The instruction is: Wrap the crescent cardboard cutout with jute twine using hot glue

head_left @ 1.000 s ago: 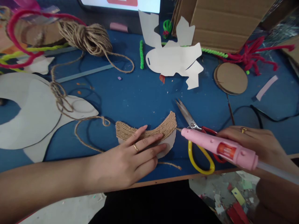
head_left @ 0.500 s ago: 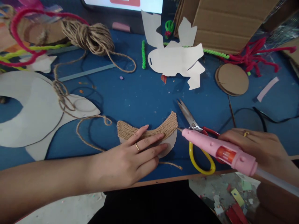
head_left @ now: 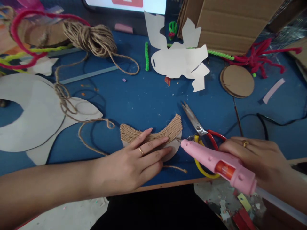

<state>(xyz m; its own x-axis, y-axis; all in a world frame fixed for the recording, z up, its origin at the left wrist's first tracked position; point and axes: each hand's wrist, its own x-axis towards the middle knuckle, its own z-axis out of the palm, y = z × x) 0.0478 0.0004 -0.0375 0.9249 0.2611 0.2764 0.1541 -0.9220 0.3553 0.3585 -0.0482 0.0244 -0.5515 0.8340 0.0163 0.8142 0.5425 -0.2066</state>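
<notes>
Rows of jute twine (head_left: 172, 127) cover the upper part of a curved white card piece (head_left: 173, 152) near the table's front edge. My left hand (head_left: 134, 163) lies across it with fingers spread, pressing it flat. In my right hand (head_left: 256, 156) is a pink hot glue gun (head_left: 216, 159), a clear glue stick out of its back end. The gun's nozzle is at the right end of the card, just under the twine rows. Beneath the gun lie scissors (head_left: 195, 121) with red and yellow handles, partly hidden by it. A twine end (head_left: 177, 168) shows below my left hand.
A bundle of twine (head_left: 92, 38) lies at the back left, its loose strand crossing large white card cutouts (head_left: 33, 111). White paper shapes (head_left: 178, 60), cardboard discs (head_left: 237, 81), pink pipe cleaners (head_left: 261, 59) and a cardboard box (head_left: 235, 25) sit farther back. A black cord (head_left: 266, 119) runs at the right.
My right hand has moved the glue gun slightly left and down, bringing its nozzle from the twine's right end to the white card under it. My left hand stays in place.
</notes>
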